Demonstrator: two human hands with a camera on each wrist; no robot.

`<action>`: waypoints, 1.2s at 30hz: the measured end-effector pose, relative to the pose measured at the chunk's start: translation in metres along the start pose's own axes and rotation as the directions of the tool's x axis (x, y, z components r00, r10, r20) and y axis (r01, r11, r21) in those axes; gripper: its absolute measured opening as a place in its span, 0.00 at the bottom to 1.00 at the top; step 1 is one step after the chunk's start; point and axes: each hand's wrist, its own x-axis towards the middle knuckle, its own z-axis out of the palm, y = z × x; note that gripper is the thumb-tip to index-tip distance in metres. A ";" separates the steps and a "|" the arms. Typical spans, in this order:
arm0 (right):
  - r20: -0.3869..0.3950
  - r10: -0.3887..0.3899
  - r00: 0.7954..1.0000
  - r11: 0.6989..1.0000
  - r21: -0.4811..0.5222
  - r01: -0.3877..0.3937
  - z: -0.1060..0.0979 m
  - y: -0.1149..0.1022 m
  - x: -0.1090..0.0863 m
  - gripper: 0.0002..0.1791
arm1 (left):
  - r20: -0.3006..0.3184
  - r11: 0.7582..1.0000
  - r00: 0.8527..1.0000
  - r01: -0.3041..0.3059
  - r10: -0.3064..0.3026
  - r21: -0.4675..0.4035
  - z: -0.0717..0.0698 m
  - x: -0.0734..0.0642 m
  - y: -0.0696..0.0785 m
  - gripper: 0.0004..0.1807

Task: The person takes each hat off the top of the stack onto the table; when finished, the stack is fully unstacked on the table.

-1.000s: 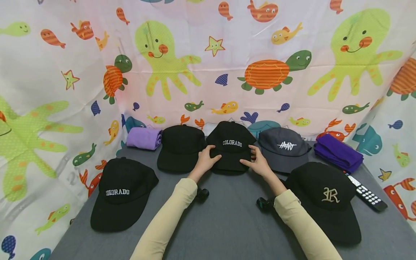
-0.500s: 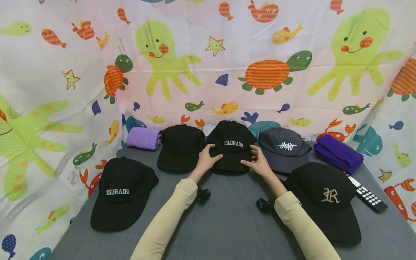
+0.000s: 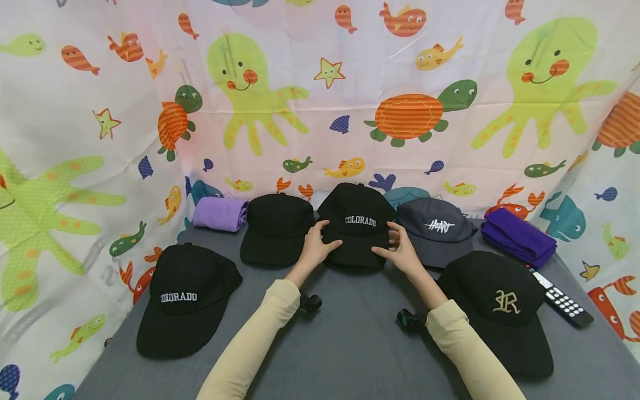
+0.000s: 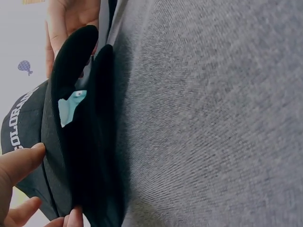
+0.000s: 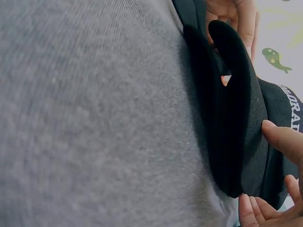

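While Two Hands Pinch One Cap, Four Others Stand Singly

Where the bench begins on the left, a white-lettered cap stands near the front, a lilac cloth behind it and a plain black cap next along. The left hand pinches one side of the middle Colorado cap, thumb on the brim; the right hand pinches the other side likewise. A lower brim shows underneath, so one cap seems already set over another; release is not yet done. Held cap's hollow probably takes the lower crown, which is hidden; a gap parts the brims. Farther right, a grey cap, a gold-lettered cap, a purple cloth and a remote control lie ungripped. All four outer caps look unstacked.
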 end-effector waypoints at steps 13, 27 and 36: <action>0.013 -0.029 1.000 1.000 -0.004 0.029 -0.005 -0.024 -0.022 0.46 | 0.021 0.999 0.999 -0.032 0.032 -0.001 -0.015 -0.008 0.005 0.34; -0.002 -0.098 0.995 0.991 -0.089 0.098 0.001 -0.010 -0.033 0.47 | 0.032 0.998 0.998 -0.055 0.054 0.007 -0.029 -0.025 -0.004 0.35; 0.013 -0.132 0.991 0.988 -0.075 0.132 0.009 -0.020 -0.047 0.47 | 0.049 1.000 0.999 -0.024 0.024 0.000 -0.044 -0.039 -0.009 0.36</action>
